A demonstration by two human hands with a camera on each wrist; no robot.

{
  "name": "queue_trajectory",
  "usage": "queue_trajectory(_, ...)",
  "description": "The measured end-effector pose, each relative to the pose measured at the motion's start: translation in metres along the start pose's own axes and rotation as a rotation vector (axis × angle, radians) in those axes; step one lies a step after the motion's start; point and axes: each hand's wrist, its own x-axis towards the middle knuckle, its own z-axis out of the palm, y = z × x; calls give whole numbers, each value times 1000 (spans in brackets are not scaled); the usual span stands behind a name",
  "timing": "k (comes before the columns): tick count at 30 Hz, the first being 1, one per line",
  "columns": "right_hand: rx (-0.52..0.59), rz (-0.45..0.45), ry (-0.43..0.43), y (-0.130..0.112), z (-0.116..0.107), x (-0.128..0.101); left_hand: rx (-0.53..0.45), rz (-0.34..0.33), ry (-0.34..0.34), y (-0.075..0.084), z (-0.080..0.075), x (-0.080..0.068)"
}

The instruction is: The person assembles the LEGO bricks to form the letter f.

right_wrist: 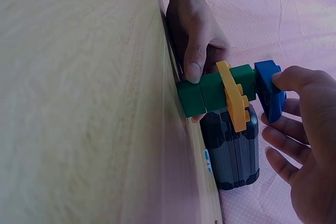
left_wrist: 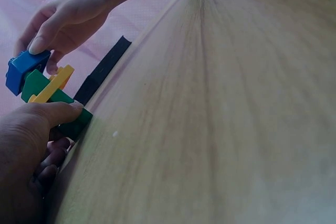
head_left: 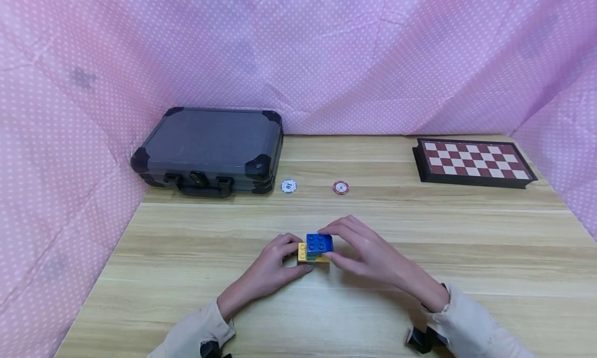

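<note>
My right hand (head_left: 373,254) pinches the blue brick (head_left: 319,242) directly atop the stack. My left hand (head_left: 275,267) grips the green bricks (right_wrist: 215,90) beneath the yellow plate (right_wrist: 233,98), steadying them on the table (head_left: 420,275).

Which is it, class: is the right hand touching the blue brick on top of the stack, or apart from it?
Touching. In the right wrist view, the right hand's thumb presses the blue brick.

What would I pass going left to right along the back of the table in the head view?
Case → white chip → red chip → chessboard.
</note>
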Motion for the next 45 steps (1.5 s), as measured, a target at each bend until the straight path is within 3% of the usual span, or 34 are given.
queue_trajectory(30, -20, -13, -33, -4, -1, 1, 9, 15, 18, 2, 0, -2)
queue_trajectory(45, -36, -62, -2, -3, -1, 1, 12, 42, 25, 3, 0, -2)
